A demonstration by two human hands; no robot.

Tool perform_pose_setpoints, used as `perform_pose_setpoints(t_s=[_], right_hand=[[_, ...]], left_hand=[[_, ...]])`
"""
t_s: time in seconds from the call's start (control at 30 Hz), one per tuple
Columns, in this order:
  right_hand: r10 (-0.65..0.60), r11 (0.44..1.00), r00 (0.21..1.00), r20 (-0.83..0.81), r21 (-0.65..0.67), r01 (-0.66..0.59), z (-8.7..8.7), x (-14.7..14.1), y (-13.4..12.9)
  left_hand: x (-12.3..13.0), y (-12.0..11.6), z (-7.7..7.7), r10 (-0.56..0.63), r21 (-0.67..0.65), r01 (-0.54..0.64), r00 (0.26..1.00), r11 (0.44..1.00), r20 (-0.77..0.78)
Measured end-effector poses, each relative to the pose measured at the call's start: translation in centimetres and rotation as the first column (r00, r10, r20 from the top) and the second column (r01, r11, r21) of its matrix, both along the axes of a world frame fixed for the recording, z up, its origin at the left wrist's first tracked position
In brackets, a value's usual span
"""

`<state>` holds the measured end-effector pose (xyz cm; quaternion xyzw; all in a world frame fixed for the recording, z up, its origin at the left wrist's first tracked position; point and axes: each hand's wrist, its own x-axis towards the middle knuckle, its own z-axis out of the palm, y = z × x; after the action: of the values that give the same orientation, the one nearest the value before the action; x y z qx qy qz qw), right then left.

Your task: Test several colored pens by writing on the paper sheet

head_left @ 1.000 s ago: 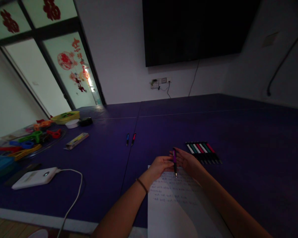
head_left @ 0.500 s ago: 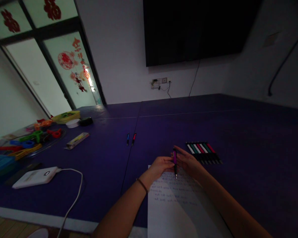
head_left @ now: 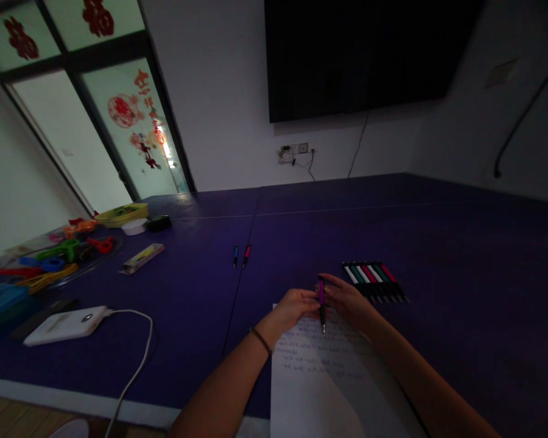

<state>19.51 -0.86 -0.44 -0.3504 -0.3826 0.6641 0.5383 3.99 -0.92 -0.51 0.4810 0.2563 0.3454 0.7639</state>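
Between my two hands a purple ballpoint pen (head_left: 321,295) is held upright, its metal tip pointing down toward me. My left hand (head_left: 296,304) pinches it from the left, the fingers bent around its barrel. From the other side, my right hand (head_left: 347,298) grips the same pen, with a finger near its top end. Beneath both hands lies a white sheet of paper (head_left: 310,395) with lines of blue handwriting. A row of several pens (head_left: 372,277) with white, green and red barrels lies just beyond my right hand.
A blue pen (head_left: 235,257) and a red pen (head_left: 246,256) lie apart on the purple table (head_left: 201,274). To the left are a small box (head_left: 141,259), a white power bank (head_left: 66,325) with a cable, scissors (head_left: 64,250) and a yellow basket (head_left: 123,215).
The finger of my right hand at the top of the pen has come down slightly, and the pen has shifted a little toward me. Both hands stay on it.
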Motion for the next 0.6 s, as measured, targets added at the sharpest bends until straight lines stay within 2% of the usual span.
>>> perform_pose_setpoints(t_s=[0.2, 0.43, 0.6], right_hand=[[-0.001, 1.000, 1.000, 0.006, 0.013, 0.001, 0.00, -0.20, -0.04], [-0.043, 0.997, 0.999, -0.023, -0.059, 0.042, -0.19, -0.38, 0.12], [-0.007, 0.999, 1.000, -0.031, -0.045, 0.006, -0.46, -0.02, 0.53]], left_hand=[[0.13, -0.16, 0.21, 0.034, -0.013, -0.034, 0.999, 0.999, 0.008], [0.39, 0.01, 0.08, 0.069, -0.021, -0.069, 0.997, 0.997, 0.028], [0.39, -0.01, 0.10, 0.098, -0.027, -0.097, 0.995, 0.995, 0.031]])
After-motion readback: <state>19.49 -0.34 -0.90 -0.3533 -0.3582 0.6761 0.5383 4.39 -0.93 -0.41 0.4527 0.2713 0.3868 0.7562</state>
